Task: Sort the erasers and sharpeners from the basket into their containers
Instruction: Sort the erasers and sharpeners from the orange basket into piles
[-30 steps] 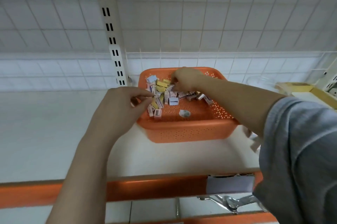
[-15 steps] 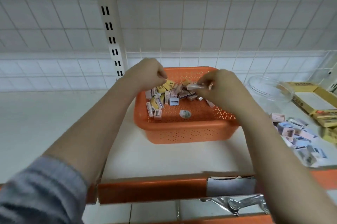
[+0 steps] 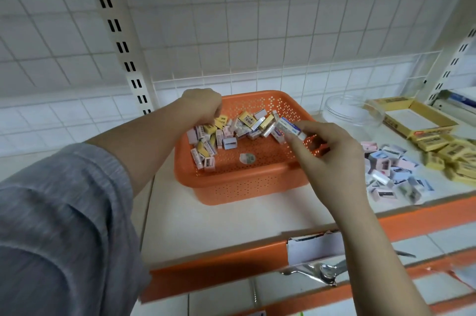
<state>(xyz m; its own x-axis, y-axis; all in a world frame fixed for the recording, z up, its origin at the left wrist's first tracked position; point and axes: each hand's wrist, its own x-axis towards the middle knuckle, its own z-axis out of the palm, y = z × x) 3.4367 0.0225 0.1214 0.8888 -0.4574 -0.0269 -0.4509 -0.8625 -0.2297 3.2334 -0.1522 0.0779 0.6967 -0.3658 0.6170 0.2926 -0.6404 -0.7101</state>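
An orange perforated basket (image 3: 247, 187) is seen on a white shelf (image 3: 231, 220) with an orange front edge, against a white tiled wall. A heap of small erasers and sharpeners (image 3: 231, 132) is piled in the basket's back half; one round pale item (image 3: 247, 158) lies alone nearer the front.

Left hand (image 3: 202, 107): held over the basket's back-left corner, fingers curled downward into the heap. Whether anything is pinched cannot be told, since the fingertips are hidden by the hand itself. A grey sleeve (image 3: 64, 225) is pushed up the left forearm.

Right hand (image 3: 327, 151): held above the basket's right rim, a white-and-blue wrapped eraser (image 3: 291, 129) pinched between thumb and forefinger, the other fingers loosely curled below.

To the right of the basket, on the shelf:
- a loose pile of pastel pink and blue sharpeners (image 3: 391, 174), just beside the right wrist
- a clear glass bowl (image 3: 353, 112) behind it
- an open yellow cardboard box (image 3: 412, 117), with yellow-wrapped erasers (image 3: 448, 156) scattered in front

A white label holder (image 3: 314, 246) is clipped to the shelf's front edge; something metallic (image 3: 322, 272) is seen below it, too blurred to identify.
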